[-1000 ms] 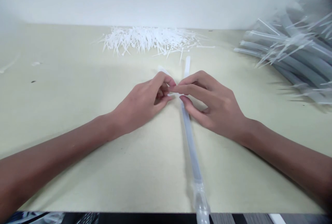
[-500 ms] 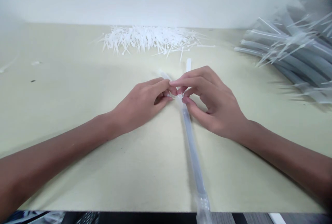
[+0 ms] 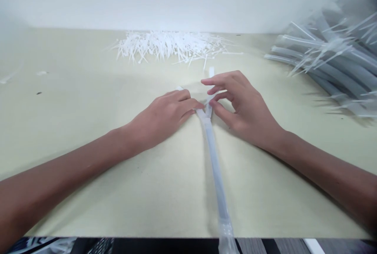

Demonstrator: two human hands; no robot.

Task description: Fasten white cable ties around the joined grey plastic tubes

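Note:
A translucent plastic tube lies on the table, running from past the front edge up to my hands. Near its far end, a white strap, probably a cable tie, crosses it, and two pale tails fan out in a V. My left hand lies over the left tail, with fingertips at the crossing; I cannot tell whether they grip it. My right hand is raised just to the right, fingers apart, thumb close beside the crossing and holding nothing. The right tail's tip shows above the fingers.
A loose pile of white cable ties lies near the wall at the back of the beige table. A heap of translucent tubes with ties on them is at the right. A dark floor shows beyond the front edge.
My right hand has drawn back up and to the right, its fingers opening away from the crossing. My left fingers have flattened, and the strap over the tube now shows more clearly.

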